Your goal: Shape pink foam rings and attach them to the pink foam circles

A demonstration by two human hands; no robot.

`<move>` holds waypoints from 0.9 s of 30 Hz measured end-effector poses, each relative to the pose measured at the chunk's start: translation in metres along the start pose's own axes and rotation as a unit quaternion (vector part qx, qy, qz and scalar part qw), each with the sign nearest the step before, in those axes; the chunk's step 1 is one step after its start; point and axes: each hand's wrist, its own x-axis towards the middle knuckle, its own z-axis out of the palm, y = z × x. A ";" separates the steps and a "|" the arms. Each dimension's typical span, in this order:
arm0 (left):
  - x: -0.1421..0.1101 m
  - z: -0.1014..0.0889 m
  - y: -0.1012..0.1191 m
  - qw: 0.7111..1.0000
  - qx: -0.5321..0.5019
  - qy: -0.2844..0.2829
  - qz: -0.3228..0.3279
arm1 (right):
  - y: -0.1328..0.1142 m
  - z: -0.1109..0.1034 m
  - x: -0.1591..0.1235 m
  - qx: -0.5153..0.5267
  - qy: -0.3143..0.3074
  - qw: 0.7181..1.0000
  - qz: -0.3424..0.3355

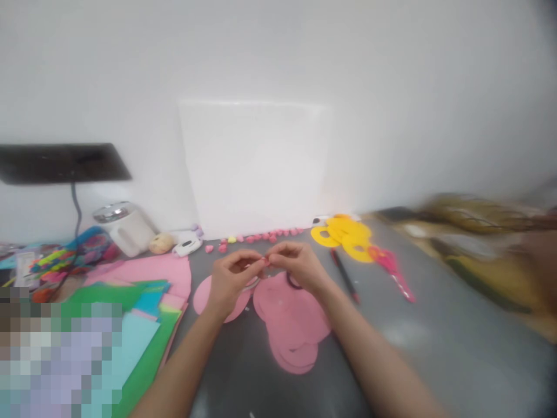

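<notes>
My left hand and my right hand meet in front of me, each in a fingertip pinch. Between the fingertips is a small pink piece, too blurred to name more exactly. Under the hands lie pink paper discs, overlapping on the dark table, and another pink disc sits beneath my left hand. Part of a pale ring shows below the left fingers, and part of a dark ring beside the right palm. Behind the hands runs a row of small pink pieces.
Yellow paper rings, a dark pen and pink-handled scissors lie to the right. Coloured paper sheets and a white jar are at left. A white sheet is against the wall.
</notes>
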 end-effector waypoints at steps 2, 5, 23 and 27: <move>0.000 0.000 0.000 1.000 -0.004 0.000 0.002 | 0.001 0.001 0.000 0.004 0.006 1.000 -0.002; 0.000 0.001 -0.001 1.000 0.000 0.010 -0.001 | 0.001 0.003 0.000 0.012 0.016 1.000 -0.011; -0.001 0.004 0.005 0.999 0.022 0.031 -0.021 | -0.006 0.006 -0.003 -0.052 -0.001 0.999 -0.012; 0.000 0.002 0.003 0.999 0.023 0.038 -0.024 | -0.007 0.006 -0.003 -0.068 -0.006 0.997 -0.026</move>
